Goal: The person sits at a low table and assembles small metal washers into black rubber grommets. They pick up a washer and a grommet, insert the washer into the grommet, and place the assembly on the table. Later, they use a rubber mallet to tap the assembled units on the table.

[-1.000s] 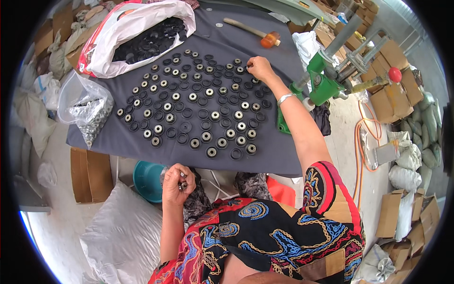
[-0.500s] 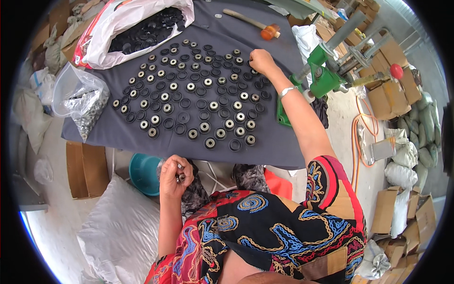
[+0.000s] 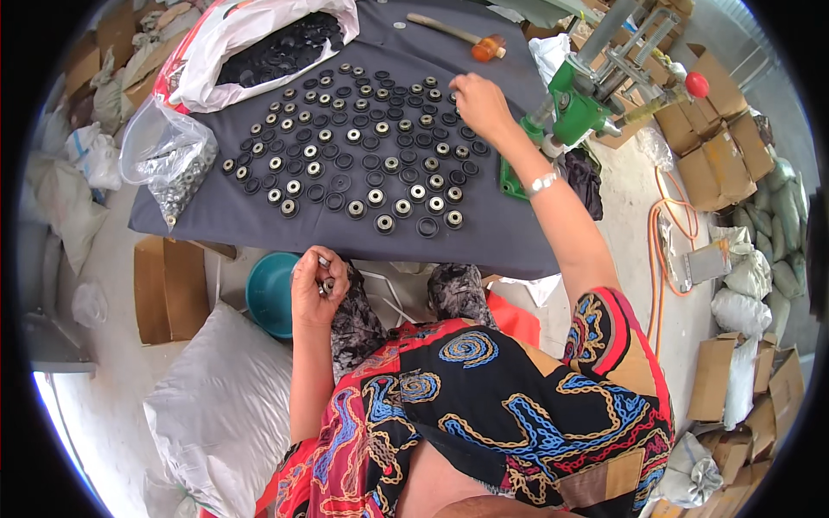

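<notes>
Many black rubber rings (image 3: 427,227) lie in loose rows on the table's dark grey cloth (image 3: 509,237). Small silver bearings (image 3: 385,224) sit in many of them; other rings hold none. At the table's near edge, my left hand (image 3: 318,289) is curled around several small metal bearings, partly hidden by the fingers. My right hand (image 3: 484,105) reaches over the far right rows, thumb and fingertips pinched together just above a ring. Whatever is between those fingertips is too small to make out.
A white and red sack (image 3: 194,86) of black parts and a clear bag (image 3: 186,168) of metal parts rest at the table's left. A mallet (image 3: 488,47) lies at the back. A green press (image 3: 577,116) stands right. Below is a teal basin (image 3: 269,298).
The view has tilted, so the table's near edge appears higher. My right fingertips have moved slightly away from me over the rings. My left hand still holds the bearings.
</notes>
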The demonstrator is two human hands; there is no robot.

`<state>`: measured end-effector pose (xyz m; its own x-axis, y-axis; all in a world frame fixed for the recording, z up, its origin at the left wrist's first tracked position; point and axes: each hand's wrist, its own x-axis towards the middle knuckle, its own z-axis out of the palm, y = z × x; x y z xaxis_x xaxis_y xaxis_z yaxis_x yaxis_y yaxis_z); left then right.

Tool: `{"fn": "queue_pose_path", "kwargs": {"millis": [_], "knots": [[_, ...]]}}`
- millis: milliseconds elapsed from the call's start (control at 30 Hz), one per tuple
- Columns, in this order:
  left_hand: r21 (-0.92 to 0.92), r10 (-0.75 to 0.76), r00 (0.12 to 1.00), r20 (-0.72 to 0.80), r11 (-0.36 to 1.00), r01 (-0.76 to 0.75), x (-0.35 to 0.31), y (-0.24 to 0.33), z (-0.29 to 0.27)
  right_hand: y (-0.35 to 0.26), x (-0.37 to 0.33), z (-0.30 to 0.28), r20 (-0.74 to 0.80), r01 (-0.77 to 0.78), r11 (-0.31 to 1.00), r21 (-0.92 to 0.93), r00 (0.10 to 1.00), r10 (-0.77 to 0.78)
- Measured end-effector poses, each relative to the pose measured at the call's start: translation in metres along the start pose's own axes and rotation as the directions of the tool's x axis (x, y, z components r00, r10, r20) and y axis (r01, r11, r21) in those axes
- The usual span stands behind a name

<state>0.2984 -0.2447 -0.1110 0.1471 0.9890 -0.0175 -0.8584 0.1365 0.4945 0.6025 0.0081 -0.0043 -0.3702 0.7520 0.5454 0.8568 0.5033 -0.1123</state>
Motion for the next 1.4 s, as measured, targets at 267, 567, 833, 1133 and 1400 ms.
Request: {"fn": "queue_pose_path", "kwargs": {"millis": [267, 567, 833, 1133, 1400], "knots": [[-0.26, -0.046, 0.966, -0.255, 0.965, -0.022, 0.003, 0.029, -0.003, -0.057, -0.136, -0.066, -0.198, -0.001, 0.96, 0.278, 0.979, 0.058], [0.026, 0.381, 0.804, -0.456, 0.909, -0.415, 0.069, 0.2, 0.023, -0.038, -0.24, -0.066, -0.222, -0.263, 0.947, 0.185, 0.928, 0.301], [0.356, 0.555, 0.451, -0.699, 0.817, -0.454, 0.175, 0.324, -0.001, -0.04, -0.255, -0.062, -0.27, -0.241, 0.962, 0.132, 0.925, 0.269], [0.932, 0.813, 0.558, -0.166, 0.315, -0.181, 0.133, 0.374, -0.108, -0.027, -0.248, -0.043, -0.394, -0.201, 0.978, 0.047, 0.896, 0.203], [0.993, 0.868, 0.49, 0.083, -0.033, -0.111, 0.064, 0.208, -0.049, -0.042, -0.329, -0.043, -0.4, -0.198, 0.962, 0.186, 0.879, 0.258]]}}
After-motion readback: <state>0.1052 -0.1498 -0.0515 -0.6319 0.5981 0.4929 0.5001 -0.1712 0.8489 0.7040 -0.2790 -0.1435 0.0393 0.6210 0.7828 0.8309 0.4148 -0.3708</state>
